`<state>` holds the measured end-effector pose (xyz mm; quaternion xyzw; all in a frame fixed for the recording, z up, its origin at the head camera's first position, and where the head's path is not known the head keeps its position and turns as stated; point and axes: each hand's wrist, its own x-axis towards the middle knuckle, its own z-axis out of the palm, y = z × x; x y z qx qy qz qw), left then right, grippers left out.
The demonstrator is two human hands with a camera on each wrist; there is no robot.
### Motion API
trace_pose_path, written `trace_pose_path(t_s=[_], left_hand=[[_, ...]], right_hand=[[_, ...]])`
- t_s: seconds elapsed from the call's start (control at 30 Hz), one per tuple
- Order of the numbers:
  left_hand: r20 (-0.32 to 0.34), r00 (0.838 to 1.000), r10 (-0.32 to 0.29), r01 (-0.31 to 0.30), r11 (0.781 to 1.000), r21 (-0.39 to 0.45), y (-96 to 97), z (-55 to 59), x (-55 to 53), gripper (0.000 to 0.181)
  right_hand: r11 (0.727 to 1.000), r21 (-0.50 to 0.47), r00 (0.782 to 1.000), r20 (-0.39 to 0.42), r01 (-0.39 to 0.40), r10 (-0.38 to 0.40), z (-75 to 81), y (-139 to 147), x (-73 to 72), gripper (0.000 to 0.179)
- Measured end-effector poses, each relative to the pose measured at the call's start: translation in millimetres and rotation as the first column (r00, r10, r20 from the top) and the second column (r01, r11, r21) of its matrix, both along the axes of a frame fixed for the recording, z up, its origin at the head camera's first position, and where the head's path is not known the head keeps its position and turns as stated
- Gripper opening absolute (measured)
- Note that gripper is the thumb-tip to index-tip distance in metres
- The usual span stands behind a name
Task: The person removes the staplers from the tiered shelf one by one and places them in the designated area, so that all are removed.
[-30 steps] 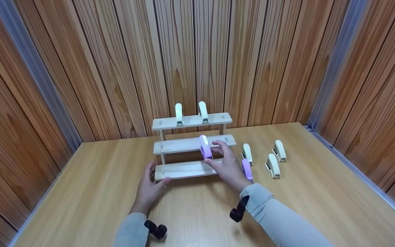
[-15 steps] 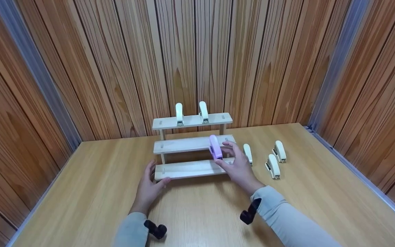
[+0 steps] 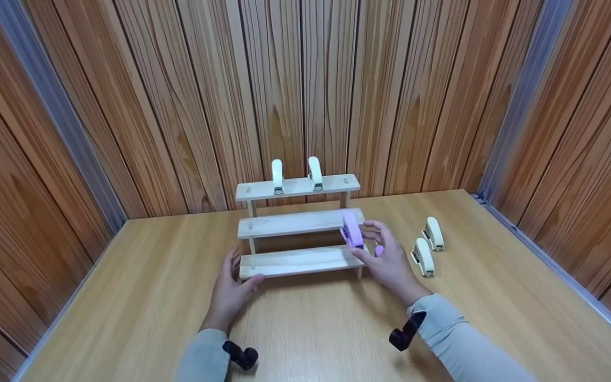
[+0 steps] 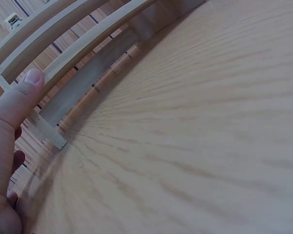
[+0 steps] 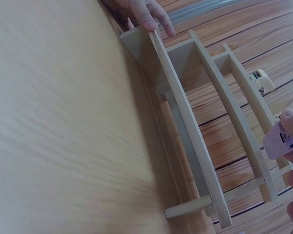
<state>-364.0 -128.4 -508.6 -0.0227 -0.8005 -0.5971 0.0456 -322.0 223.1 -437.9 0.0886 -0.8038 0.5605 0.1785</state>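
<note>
A three-tier wooden display rack [image 3: 300,262] stands on the table. My left hand [image 3: 228,292] grips the left end of its lowest board; in the left wrist view the thumb [image 4: 31,80] lies over the board's edge, the other fingers behind it. In my right hand [image 3: 390,265] a light purple stapler [image 3: 352,229] is pinched between thumb and fingers, tilted upright. It overlaps the right end of the middle and lowest boards in the head view. Two white staplers [image 3: 277,176] stand on the top board. A bit of another purple stapler [image 3: 378,250] shows past the right hand.
To the right of my right hand, a white stapler [image 3: 423,257] stands on the table [image 3: 151,297], with a second white stapler [image 3: 433,233] just behind it. Wood-patterned panels [image 3: 305,85] enclose the back and sides.
My right hand has moved to the right along the rack, carrying the purple stapler. It now hides the white stapler that stood beside the rack. The left hand has stayed in place.
</note>
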Motion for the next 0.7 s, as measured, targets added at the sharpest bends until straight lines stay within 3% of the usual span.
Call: trace_pose_path(t_s=[0.27,0.5,0.7], left_hand=[[0.005,1.000,0.003,-0.003,1.000,0.021,0.8,-0.7,-0.6,0.112],[0.008,1.000,0.020,-0.020,1.000,0.022,2.5,1.7,-2.2,0.113],[0.007,1.000,0.010,-0.010,0.999,0.035,1.2,0.1,-2.0,0.111]], right_hand=[[0.999,0.022,0.998,0.062,0.026,-0.027,-2.0,18.8,6.9,0.066],[0.999,0.030,0.999,0.010,0.041,-0.042,-3.5,36.8,11.8,0.066],[0.998,0.034,0.999,0.026,0.045,-0.046,-7.1,52.8,19.1,0.070]])
